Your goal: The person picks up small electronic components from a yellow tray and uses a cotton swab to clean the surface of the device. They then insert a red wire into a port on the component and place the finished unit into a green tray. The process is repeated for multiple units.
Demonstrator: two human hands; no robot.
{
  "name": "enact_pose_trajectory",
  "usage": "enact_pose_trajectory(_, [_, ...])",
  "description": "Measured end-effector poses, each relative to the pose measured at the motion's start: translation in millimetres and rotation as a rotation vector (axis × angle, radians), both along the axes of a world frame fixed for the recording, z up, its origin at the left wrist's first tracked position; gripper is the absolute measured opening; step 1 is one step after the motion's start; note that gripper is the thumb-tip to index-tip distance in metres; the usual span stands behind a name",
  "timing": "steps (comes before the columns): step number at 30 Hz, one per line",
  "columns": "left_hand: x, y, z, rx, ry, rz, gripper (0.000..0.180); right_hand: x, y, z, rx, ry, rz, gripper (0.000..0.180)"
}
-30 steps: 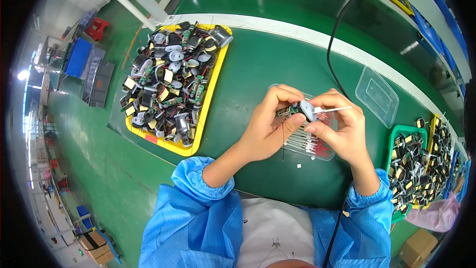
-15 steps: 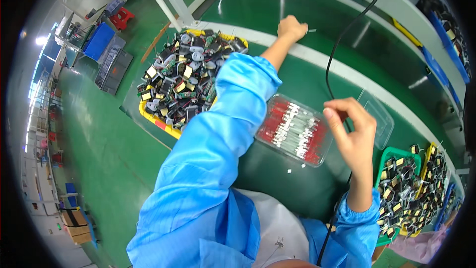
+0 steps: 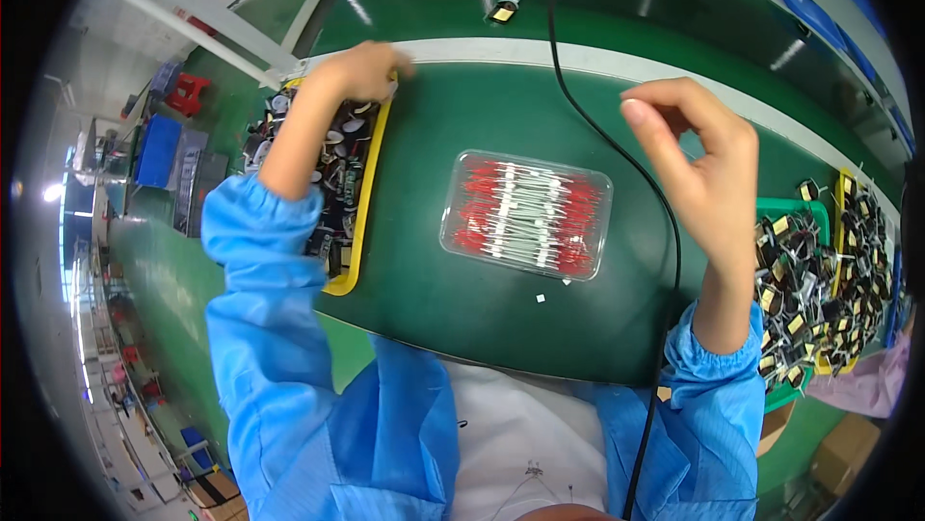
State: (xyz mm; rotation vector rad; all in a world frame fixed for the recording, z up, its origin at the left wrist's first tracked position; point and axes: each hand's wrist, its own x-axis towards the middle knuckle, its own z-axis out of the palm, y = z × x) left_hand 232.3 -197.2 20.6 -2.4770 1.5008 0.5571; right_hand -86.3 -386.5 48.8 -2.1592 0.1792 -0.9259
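Her left hand [image 3: 358, 71] dips into the yellow tray [image 3: 364, 195] of small components, grip hidden. Right hand [image 3: 701, 165] hovers empty, fingers curled, beside the clear tray [image 3: 527, 215] of red-tipped parts.

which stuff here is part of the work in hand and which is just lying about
In use:
- left hand over the yellow tray of small components
- right hand, raised
- clear tray of red-and-white parts

Lying about:
- black cable
- green tray of components
- small tagged part further back
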Motion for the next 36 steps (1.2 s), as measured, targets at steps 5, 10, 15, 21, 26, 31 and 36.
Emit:
enact_pose_trajectory(5, [-15, 33, -12, -0.305, -0.092, -0.048, 0.039, 10, 26, -24, -0.076, 0.187, 0.199, 0.009])
enact_pose_trajectory(10, [-43, 29, 1, -0.389, -0.380, -0.022, 0.034, 15, 29, -57, -0.388, 0.444, 0.311, 0.006])
enact_pose_trajectory(15, [-103, 41, 27, -0.820, -0.403, -0.066, 0.028, 17, 36, -64, -0.441, 0.442, 0.286, 0.006])
enact_pose_trajectory(21, [-172, 33, -6, -1.354, 0.498, 0.286, 0.031, 21, 47, -69, -0.464, 0.435, 0.230, 0.007])
enact_pose_trajectory(26, [-174, 22, -45, -1.543, 0.814, 0.375, 0.030, 21, 39, -61, -0.331, 0.332, 0.265, 0.009])
enact_pose_trajectory(31, [-176, 29, -44, -1.558, 1.030, 0.343, 0.039, 21, 36, -38, 0.198, 0.342, 0.324, 0.008])
enact_pose_trajectory(36, [-187, 34, -45, -1.472, 1.189, 0.239, 0.039, 15, 36, -36, 0.842, 0.127, 0.389, 0.005])
